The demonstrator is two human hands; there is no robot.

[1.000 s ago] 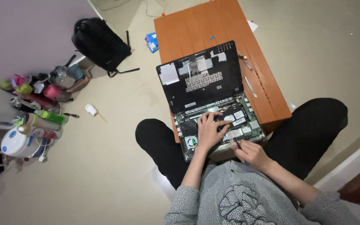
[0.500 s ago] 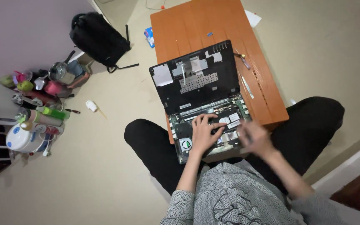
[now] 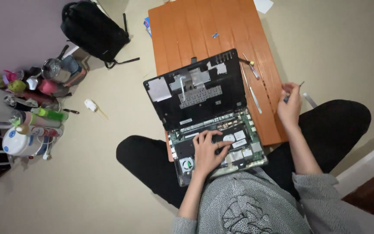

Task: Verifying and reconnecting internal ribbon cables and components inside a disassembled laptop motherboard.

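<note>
**Opened laptop laid bare on a low wooden table**

Seen from the head camera, a person sits on the floor with a dismantled laptop (image 3: 208,125) at the near edge of an orange table (image 3: 195,30). Its exposed circuit board looks fragile and stiff, best steadied by the frame rather than the components. The left hand (image 3: 207,151) lies spread flat on the board, grasping nothing. The right hand (image 3: 289,106), off beside the table's edge, pinches a thin screwdriver (image 3: 294,89).
</note>
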